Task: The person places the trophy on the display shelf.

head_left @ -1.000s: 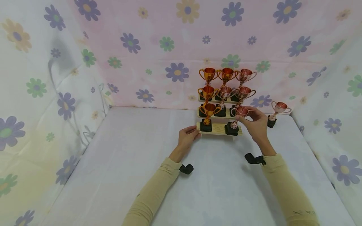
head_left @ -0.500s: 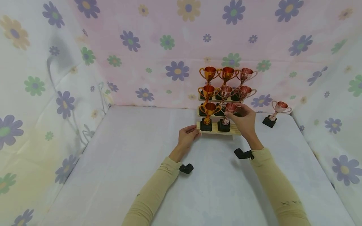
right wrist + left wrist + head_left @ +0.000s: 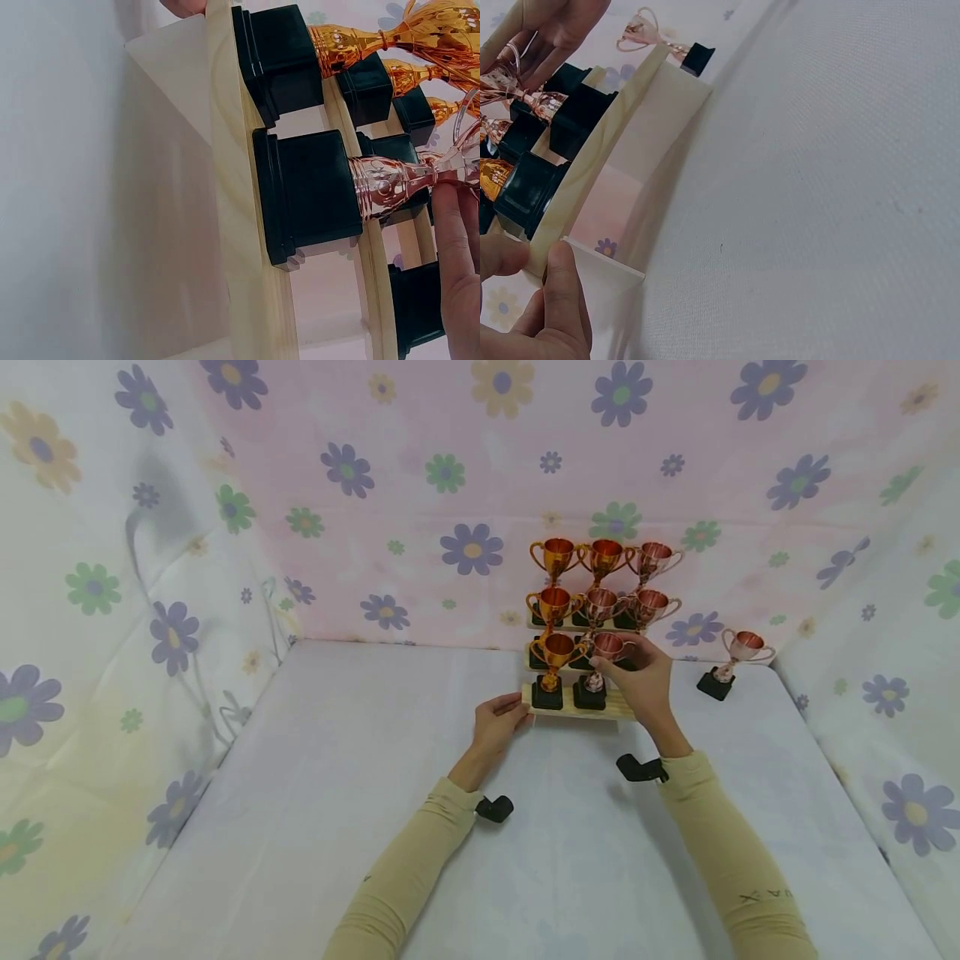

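My right hand (image 3: 647, 685) holds a rose-gold trophy (image 3: 590, 695) by its cup, near the middle of the lowest tier of a wooden stepped stand (image 3: 621, 703). In the right wrist view the black base (image 3: 315, 191) of this trophy sits upright on the board. To its left on the same tier stands a gold trophy (image 3: 557, 652). My left hand (image 3: 495, 727) grips the left end of that tier; the left wrist view has the thumb and fingers (image 3: 562, 285) pinching the board. Several gold and rose-gold trophies fill the two tiers behind, their lower parts partly hidden.
Another rose-gold trophy (image 3: 745, 646) stands on the white-covered table (image 3: 360, 760), right of the stand and near the back edge. A flowered cloth backdrop (image 3: 390, 560) rises close behind the stand, with more flowered cloth on both sides.
The right hand has moved left along the lowest tier with the rose-gold trophy, bringing it closer to the gold one. The left hand has stayed on the stand's end.
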Demonstrator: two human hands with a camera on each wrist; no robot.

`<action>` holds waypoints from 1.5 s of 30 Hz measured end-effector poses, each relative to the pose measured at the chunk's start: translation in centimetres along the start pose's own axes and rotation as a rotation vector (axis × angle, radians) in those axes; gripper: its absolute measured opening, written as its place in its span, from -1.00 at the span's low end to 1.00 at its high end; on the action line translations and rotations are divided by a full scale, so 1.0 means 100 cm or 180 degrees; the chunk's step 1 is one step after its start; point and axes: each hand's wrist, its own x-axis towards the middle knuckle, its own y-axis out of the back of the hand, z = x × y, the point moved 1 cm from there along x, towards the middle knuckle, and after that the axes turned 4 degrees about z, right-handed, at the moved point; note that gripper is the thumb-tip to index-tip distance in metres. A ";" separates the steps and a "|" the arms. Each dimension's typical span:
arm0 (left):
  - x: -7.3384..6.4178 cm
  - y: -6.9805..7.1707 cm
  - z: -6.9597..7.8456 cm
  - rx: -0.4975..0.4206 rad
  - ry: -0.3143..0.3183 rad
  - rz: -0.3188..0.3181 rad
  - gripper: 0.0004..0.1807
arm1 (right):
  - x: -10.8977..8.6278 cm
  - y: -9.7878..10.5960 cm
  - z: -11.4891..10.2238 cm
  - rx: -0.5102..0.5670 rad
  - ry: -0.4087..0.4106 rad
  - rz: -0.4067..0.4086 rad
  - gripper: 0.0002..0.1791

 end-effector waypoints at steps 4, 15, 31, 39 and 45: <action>-0.001 0.000 0.000 -0.0021 0.0004 -0.0002 -0.64 | -0.001 -0.003 -0.001 0.0017 0.0026 0.0004 -0.54; 0.000 0.001 0.000 -0.0016 0.0012 -0.0020 -0.64 | -0.003 -0.006 -0.003 0.0063 0.0020 0.0011 -0.56; -0.002 0.001 0.000 0.0086 0.0000 -0.0030 -0.63 | -0.018 0.030 0.052 0.0317 -0.0274 0.0134 -0.37; -0.001 0.001 0.000 0.0067 0.0011 -0.0009 -0.63 | -0.029 0.092 0.080 -0.0363 -0.0542 0.0385 -0.44; 0.000 0.000 0.000 0.0034 0.0048 -0.0009 -0.62 | -0.021 0.136 0.097 -0.0393 -0.0742 0.0836 -0.52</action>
